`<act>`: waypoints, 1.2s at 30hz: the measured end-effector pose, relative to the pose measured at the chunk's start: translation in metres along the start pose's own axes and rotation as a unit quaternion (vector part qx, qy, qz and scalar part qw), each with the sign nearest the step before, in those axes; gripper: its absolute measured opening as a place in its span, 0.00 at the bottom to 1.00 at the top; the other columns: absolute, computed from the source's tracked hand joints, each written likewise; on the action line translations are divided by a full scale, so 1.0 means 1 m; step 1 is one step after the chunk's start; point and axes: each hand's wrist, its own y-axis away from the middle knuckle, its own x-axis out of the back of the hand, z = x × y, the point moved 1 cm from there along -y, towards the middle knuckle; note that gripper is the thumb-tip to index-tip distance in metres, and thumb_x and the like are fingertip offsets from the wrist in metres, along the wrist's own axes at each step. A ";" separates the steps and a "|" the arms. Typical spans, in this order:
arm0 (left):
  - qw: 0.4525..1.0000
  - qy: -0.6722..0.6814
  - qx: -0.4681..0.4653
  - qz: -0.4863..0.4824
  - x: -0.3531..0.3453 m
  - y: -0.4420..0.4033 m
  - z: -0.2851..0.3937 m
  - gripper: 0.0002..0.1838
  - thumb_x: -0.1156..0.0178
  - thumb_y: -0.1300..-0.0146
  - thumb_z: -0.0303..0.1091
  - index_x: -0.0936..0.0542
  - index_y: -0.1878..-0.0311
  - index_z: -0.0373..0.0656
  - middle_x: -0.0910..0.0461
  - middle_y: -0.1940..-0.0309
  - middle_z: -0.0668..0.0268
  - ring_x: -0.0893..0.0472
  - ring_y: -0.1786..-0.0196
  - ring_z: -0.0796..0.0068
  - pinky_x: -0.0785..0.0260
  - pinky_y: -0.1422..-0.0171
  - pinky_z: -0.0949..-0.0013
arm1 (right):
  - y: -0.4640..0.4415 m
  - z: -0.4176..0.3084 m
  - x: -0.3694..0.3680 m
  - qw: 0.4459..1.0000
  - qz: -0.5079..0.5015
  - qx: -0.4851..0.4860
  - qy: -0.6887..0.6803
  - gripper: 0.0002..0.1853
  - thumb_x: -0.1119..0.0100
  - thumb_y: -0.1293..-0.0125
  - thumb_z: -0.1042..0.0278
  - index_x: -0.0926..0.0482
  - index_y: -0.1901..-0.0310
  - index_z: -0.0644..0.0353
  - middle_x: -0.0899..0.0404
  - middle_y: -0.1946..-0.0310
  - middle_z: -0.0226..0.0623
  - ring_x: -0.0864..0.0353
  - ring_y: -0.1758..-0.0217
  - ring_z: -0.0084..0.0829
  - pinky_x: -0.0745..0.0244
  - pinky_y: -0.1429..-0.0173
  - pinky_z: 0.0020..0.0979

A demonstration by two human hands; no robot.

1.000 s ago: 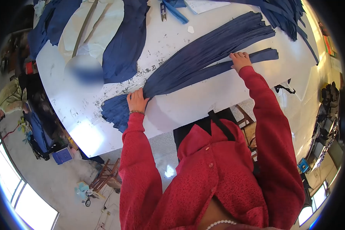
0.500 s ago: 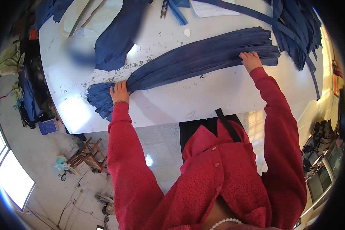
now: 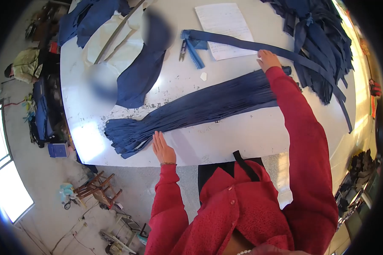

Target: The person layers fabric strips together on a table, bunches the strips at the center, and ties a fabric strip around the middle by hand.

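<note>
A long bundle of layered dark blue fabric strips lies across the white table, fanned out at its left end. My left hand is at the bundle's lower edge near the narrow part, fingers stretched out and holding nothing. Beyond the bundle's right part, my right hand reaches to the edge of a single long blue strip. Its fingers are slightly bent and appear to touch that strip, without a visible grip. The strip crosses a sheet of written paper and runs toward the right.
A heap of blue strips lies at the table's right side. Thread snips, a small white piece, blue cut fabric and pale pattern material are on the table. A person is at far left.
My left hand has let go of the bundle and drawn back toward its near edge. My right hand has moved from the bundle's right end up to the single strip. The view has shifted.
</note>
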 end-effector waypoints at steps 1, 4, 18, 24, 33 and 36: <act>1.000 -0.012 0.016 0.006 0.003 0.012 0.004 0.34 0.53 0.48 0.18 0.42 0.33 0.39 0.45 0.30 0.58 0.46 0.28 0.59 0.54 0.28 0.56 | -0.023 0.000 -0.004 1.000 -0.014 -0.020 -0.018 0.09 0.42 0.43 0.65 0.29 0.63 0.56 0.24 0.61 0.35 0.26 0.51 0.38 0.32 0.52 0.40; 0.998 0.037 0.042 -0.018 0.001 0.049 0.012 0.33 0.54 0.46 0.19 0.41 0.33 0.39 0.43 0.31 0.57 0.44 0.29 0.59 0.50 0.30 0.57 | -0.075 -0.018 -0.016 0.999 -0.011 -0.007 -0.051 0.18 0.39 0.43 0.66 0.31 0.52 0.54 0.25 0.52 0.36 0.29 0.42 0.36 0.33 0.45 0.39; 0.820 0.522 0.099 -0.212 0.012 0.029 0.118 0.21 0.46 0.37 0.29 0.31 0.41 0.39 0.25 0.48 0.55 0.25 0.43 0.64 0.35 0.39 0.66 | -0.056 -0.084 0.072 0.927 -0.130 0.136 -0.323 0.10 0.41 0.42 0.72 0.31 0.61 0.61 0.29 0.67 0.30 0.33 0.70 0.22 0.35 0.61 0.23; 0.236 0.928 0.194 -0.212 0.052 -0.014 0.181 0.20 0.51 0.31 0.40 0.30 0.43 0.36 0.25 0.48 0.58 0.26 0.44 0.67 0.38 0.36 0.64 | 0.096 -0.212 0.161 0.777 -0.369 0.075 -0.505 0.08 0.42 0.41 0.75 0.30 0.63 0.62 0.28 0.66 0.30 0.28 0.71 0.16 0.32 0.69 0.19; 0.381 0.912 0.150 0.036 0.072 0.007 0.004 0.19 0.51 0.31 0.45 0.25 0.55 0.37 0.22 0.58 0.59 0.23 0.51 0.67 0.33 0.41 0.62 | 0.224 -0.243 0.066 0.759 -0.555 0.039 -0.338 0.14 0.38 0.43 0.68 0.25 0.58 0.66 0.18 0.75 0.39 0.19 0.72 0.27 0.28 0.61 0.26; 0.471 0.866 0.138 0.095 0.050 0.010 -0.131 0.19 0.56 0.29 0.46 0.24 0.53 0.41 0.22 0.58 0.63 0.24 0.54 0.71 0.34 0.46 0.67 | 0.243 -0.205 0.058 0.684 -0.614 -0.036 -0.391 0.15 0.40 0.42 0.72 0.27 0.57 0.73 0.19 0.75 0.41 0.18 0.72 0.25 0.27 0.63 0.26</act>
